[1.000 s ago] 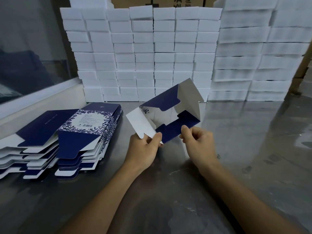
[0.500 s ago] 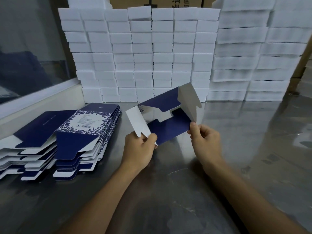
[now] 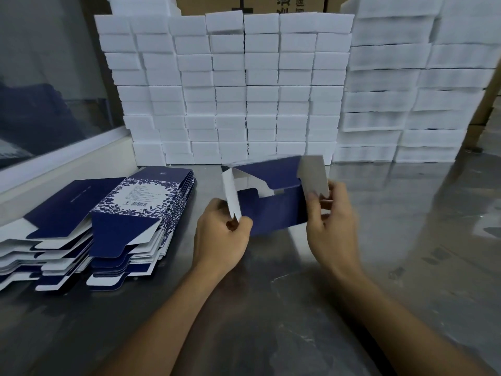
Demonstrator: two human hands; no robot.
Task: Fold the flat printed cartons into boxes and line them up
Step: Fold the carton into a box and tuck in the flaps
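Head view: carton (image 3: 271,210) is motion-blurred, edges soft; its inside is mostly hidden behind the navy near panel. Fingers of both hands are partly hidden behind flaps. Print on the flat cartons is too small to read. Brown box (image 3: 252,4) at 12 o'clock is cut off by the frame, lettering only partial.

Left hand (image 3: 221,237): fingers curled, thumb and forefinger pinching the white side flap (image 3: 231,194) at the carton's 9 o'clock end. Right hand (image 3: 332,223): fingers curled, thumb on the grey flap (image 3: 313,175) at the 3 o'clock end, gripping that end.

Carton is held up over the steel table (image 3: 406,240), frame centre, half opened, navy flaps folded across the near end.

Two stacks of flat cartons (image 3: 116,221) lie at 9 o'clock on the table, well apart from the hands. Wall of white blocks (image 3: 230,90) stands at 12 o'clock, more at 2 o'clock.
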